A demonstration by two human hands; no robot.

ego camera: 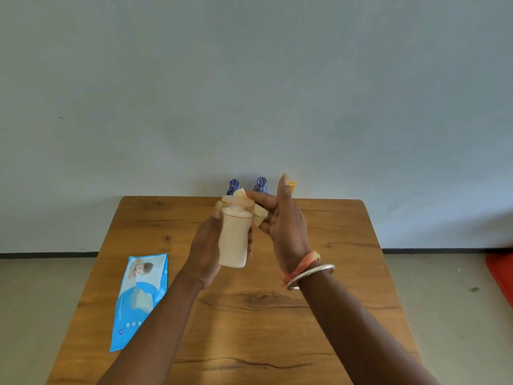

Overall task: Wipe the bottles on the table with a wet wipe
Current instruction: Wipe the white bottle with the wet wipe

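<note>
My left hand grips a pale cream bottle by its body, held upright above the middle of the wooden table. My right hand pinches a wet wipe against the bottle's neck and cap, index finger raised. Two dark blue bottles stand at the table's far edge, partly hidden behind the held bottle and my hands. A yellow bottle shows only as a sliver behind my right index finger.
A blue and white wet-wipe pack lies flat on the table's left side, overhanging the left edge. A plain wall rises just behind the table. An orange-red object sits on the floor at the right.
</note>
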